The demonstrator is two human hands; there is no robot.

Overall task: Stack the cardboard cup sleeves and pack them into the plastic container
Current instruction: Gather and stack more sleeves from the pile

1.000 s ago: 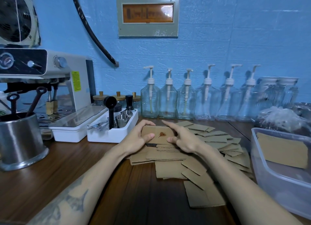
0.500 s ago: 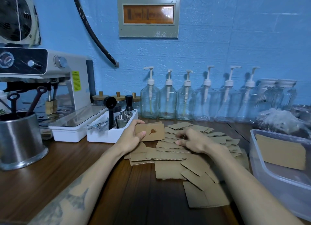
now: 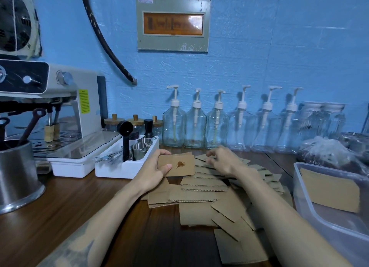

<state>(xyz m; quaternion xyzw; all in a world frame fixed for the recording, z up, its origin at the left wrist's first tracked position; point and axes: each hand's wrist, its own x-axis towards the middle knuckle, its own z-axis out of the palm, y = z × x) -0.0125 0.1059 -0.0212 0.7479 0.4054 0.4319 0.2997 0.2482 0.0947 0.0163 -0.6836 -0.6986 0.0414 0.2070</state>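
Brown cardboard sleeves [image 3: 201, 187] lie spread on the wooden table [image 3: 60, 211], under and in front of the right hand [image 3: 221, 161], whose curled fingers touch the pile's far edge. The left hand [image 3: 154, 169] grips a small stack of sleeves [image 3: 177, 165], the top one stained. The plastic container [image 3: 319, 217], to the right of the right hand, holds one sleeve [image 3: 329, 193].

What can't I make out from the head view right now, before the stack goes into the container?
- Plastic container: right and near ends cut off by the frame edge.
- Sleeves in it: count unclear, seen blurred through the cloudy wall.
- Right hand: fingertips hidden behind its own knuckles.
- Held stack in left hand: count unclear, only the top face shows.
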